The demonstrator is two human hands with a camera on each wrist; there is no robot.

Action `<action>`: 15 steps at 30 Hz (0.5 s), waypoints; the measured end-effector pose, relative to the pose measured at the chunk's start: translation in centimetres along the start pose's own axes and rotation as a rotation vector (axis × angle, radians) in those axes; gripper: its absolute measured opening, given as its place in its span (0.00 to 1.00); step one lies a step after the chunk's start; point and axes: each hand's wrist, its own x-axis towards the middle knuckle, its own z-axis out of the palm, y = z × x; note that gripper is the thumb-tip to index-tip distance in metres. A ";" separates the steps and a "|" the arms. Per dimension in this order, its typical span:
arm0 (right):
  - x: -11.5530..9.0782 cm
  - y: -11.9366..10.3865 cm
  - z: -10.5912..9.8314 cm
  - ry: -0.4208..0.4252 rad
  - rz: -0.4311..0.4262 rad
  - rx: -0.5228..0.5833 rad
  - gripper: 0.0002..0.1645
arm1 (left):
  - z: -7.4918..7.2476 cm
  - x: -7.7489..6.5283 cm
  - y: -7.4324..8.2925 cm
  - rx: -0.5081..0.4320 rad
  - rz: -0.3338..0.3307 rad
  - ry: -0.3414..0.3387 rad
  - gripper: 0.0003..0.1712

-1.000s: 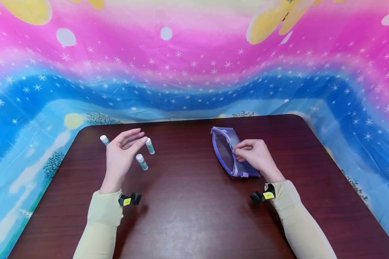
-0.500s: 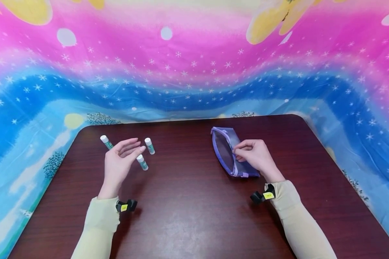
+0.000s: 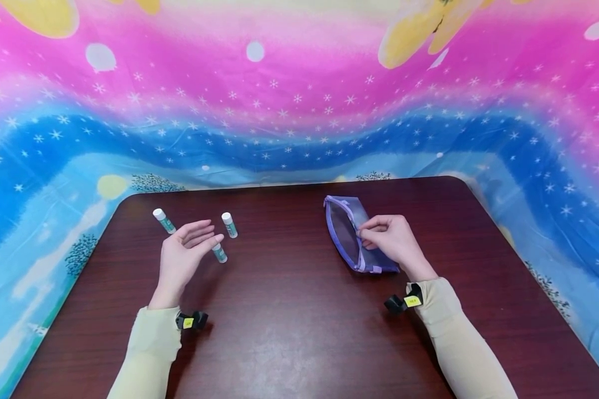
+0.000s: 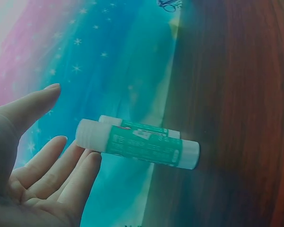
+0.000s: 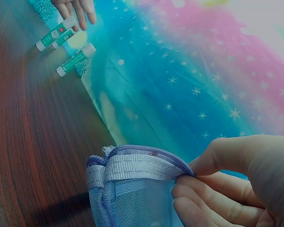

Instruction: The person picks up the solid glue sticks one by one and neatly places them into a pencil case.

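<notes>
Three white-and-green glue sticks stand upright at the table's left: one at the far left, one at the back and a nearer one. My left hand hovers beside the nearer one and partly hides it in the head view. Its thumb and fingers are spread, holding nothing; in the left wrist view a glue stick appears just past the fingertips. My right hand pinches the zipper edge of a purple mesh pouch, whose mouth gapes toward the left. The pouch's inside is mostly hidden.
Dark reddish-brown wood makes up the table. A colourful snowflake-printed cloth hangs behind it and along both sides. Each wrist wears a small black camera mount.
My left hand has drawn back toward me and slightly left, uncovering more of the far-left glue stick. The right hand keeps its pinch on the pouch without moving.
</notes>
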 end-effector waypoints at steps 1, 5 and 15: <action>0.0 0.0 0.0 0.001 0.002 0.003 0.09 | 0.0 0.0 -0.2 0.017 0.001 -0.004 0.32; 0.0 -0.1 0.0 0.000 0.003 0.001 0.10 | -0.1 0.1 -0.8 0.070 -0.006 -0.021 0.34; -0.2 -0.4 0.1 -0.012 0.006 0.002 0.13 | -0.4 0.4 -1.8 0.179 -0.102 -0.103 0.35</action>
